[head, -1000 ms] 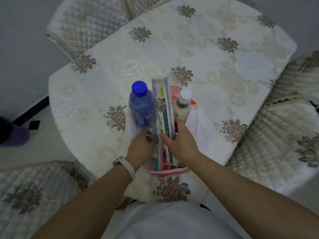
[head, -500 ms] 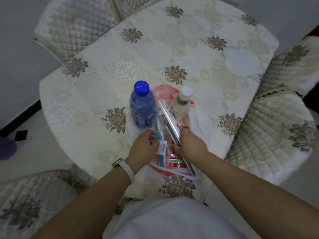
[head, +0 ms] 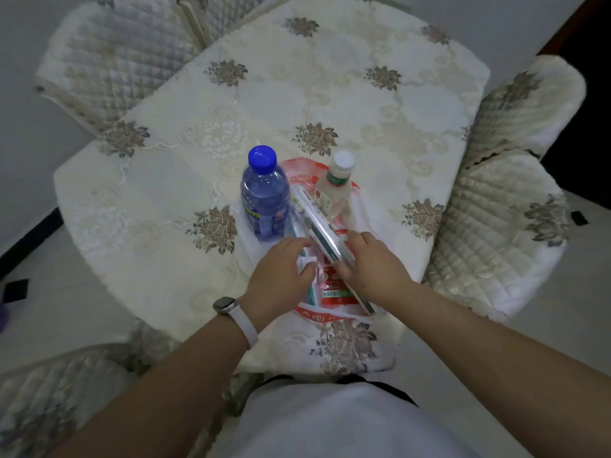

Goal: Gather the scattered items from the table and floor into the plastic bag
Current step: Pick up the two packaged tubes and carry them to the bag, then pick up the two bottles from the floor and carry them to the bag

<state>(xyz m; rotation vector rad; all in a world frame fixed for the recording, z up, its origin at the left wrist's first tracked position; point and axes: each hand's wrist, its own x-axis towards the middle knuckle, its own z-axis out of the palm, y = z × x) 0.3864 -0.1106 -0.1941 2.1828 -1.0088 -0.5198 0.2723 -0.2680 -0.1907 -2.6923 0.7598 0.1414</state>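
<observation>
A red-and-white plastic bag lies on the table near its front edge. A blue-capped water bottle and a white-capped clear bottle stand at the bag's far end. A long silver box lies tilted over the bag between them. My right hand grips the box's near part. My left hand pinches a small clear packet with a white label at the bag's mouth. Red packets show inside the bag.
Quilted chairs stand around the table: one at the back left, one at the right, one at the near left. A small black object lies on the pale floor at the left.
The silver box has tipped from upright down onto the bag, its top end swinging toward me and right. My left hand has slid over the bag's mouth onto the clear packet.
</observation>
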